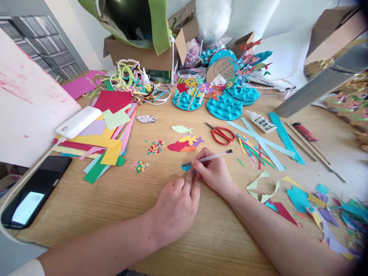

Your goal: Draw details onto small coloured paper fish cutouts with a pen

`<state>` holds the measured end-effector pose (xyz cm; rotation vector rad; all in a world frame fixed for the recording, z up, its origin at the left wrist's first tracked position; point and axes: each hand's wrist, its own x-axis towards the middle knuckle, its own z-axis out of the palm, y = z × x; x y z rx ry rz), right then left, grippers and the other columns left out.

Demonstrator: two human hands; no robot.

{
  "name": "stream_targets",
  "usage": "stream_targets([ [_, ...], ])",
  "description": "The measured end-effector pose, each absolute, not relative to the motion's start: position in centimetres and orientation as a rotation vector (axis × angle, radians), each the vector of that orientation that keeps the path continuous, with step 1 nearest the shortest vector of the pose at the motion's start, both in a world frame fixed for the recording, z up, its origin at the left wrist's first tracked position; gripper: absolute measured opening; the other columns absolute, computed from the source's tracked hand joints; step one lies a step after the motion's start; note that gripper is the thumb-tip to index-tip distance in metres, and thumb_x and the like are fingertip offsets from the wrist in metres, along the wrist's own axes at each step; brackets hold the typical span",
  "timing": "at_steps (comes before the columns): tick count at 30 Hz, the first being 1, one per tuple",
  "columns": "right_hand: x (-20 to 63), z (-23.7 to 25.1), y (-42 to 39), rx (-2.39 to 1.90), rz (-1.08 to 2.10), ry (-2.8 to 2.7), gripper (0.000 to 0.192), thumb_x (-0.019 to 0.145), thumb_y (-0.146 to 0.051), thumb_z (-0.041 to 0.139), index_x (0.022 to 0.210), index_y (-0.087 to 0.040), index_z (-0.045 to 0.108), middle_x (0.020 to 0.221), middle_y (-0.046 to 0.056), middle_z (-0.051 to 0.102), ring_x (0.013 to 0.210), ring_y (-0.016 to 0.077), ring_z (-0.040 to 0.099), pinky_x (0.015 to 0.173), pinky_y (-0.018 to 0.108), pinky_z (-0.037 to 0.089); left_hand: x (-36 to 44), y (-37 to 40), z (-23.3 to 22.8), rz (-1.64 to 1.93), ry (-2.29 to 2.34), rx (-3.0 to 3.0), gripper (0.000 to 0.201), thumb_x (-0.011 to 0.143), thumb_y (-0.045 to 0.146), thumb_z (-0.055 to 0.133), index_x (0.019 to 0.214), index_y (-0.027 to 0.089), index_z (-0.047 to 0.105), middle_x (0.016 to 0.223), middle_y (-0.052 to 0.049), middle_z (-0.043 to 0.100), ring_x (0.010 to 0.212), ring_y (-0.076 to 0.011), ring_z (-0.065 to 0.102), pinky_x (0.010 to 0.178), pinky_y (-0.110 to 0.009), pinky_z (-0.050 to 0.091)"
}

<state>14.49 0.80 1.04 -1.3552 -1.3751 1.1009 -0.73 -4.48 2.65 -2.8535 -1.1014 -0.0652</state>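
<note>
My right hand (pixel 214 172) grips a slim pen (pixel 214 156) with its tip down on a small blue paper cutout (pixel 186 167) on the wooden table (pixel 120 207). My left hand (pixel 175 209) lies flat on the table beside it, fingertips pressing the blue cutout's edge. Just beyond the hands lie a pile of coloured paper fish shapes (pixel 185 144), a pale green paper fish (pixel 182 129) and red-handled scissors (pixel 221 134).
A stack of coloured paper (pixel 103 142) with a white power bank (pixel 78 122) sits at left, a black phone (pixel 36 191) near the front left edge. A glue bottle (pixel 261 122), blue strips (pixel 258 140), wooden sticks (pixel 309 147) and paper scraps (pixel 316 199) lie right. Blue scalloped discs (pixel 224 107) and cardboard boxes (pixel 143 53) stand behind.
</note>
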Motion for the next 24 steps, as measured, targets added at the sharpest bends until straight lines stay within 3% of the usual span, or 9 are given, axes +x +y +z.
stream_targets([
  [16, 14.50, 1.09, 0.78, -1.343, 1.068, -1.356, 0.018, 0.077, -0.032, 0.064, 0.070, -0.020, 0.053, 0.055, -0.003, 0.059, 0.041, 0.0099, 0.050, 0.038, 0.021, 0.038, -0.37, -4.39, 2.93, -0.103, -1.096, -2.867, 0.048, 0.085, 0.018, 0.045, 0.131, 0.004, 0.048, 0.128, -0.023, 0.054, 0.089, -0.0242, 0.055, 0.074, -0.038, 0.049],
  [24, 14.68, 1.02, 0.91, -1.350, 1.070, -1.405, 0.017, 0.078, -0.030, 0.062, 0.070, -0.020, 0.051, 0.055, -0.003, 0.058, 0.041, 0.0096, 0.049, 0.038, 0.021, 0.037, -0.31, -4.70, 2.78, -0.020, -1.207, -2.889, 0.031, 0.084, 0.017, 0.044, 0.112, 0.010, 0.054, 0.134, -0.024, 0.050, 0.084, -0.0251, 0.066, 0.054, -0.033, 0.053],
])
